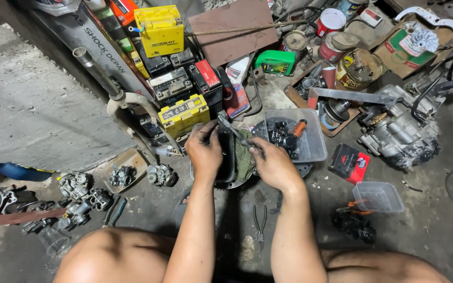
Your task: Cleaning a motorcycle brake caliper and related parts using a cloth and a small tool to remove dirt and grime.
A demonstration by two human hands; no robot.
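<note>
Bare knees frame the floor as the left hand (pixel 204 152) clamps a dark engine part (pixel 227 157) and the right hand (pixel 272 163) pinches a wrench (pixel 232 128) above it, beside a green rag (pixel 245 160).

Both bare forearms reach forward from between the bent knees, meeting low over the floor. The left hand (pixel 204 151) is curled, fingers closed in a grip, knuckles up. The right hand (pixel 272 163) sits just beside it, fingers pinched and pointing left.
</note>
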